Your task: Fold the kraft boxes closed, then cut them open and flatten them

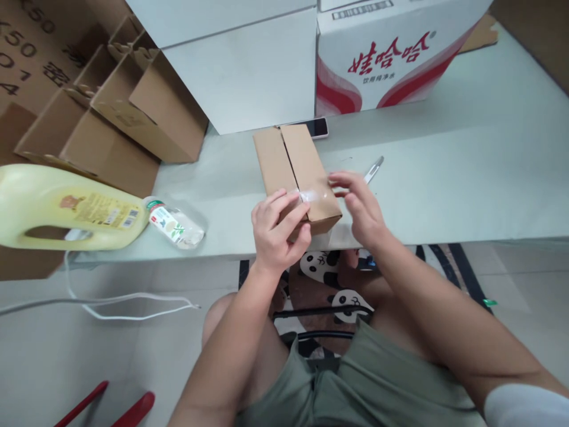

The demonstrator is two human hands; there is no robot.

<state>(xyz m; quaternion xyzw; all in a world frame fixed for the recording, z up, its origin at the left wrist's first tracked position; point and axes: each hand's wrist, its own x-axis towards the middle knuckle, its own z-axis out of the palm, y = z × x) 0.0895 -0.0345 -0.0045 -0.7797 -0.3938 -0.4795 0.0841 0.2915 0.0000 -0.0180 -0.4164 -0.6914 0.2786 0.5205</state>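
Hands: left [279, 232], fingers spread, on taped carton [291, 160]; right [359, 209], loosely open, by carton's side.

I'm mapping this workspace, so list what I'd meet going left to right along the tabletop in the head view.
Pale yellow plastic jug → clear plastic bottle with a white label → small brown cardboard box → slim grey-and-white cutter.

Brown cardboard box [306, 169], matt and smooth, near the front edge of the pale, low-sheen surface [466, 148]; glossy clear tape [313, 196] across it. Yellow jug [106, 207], smooth plastic; small bottle [178, 224], clear shiny plastic.
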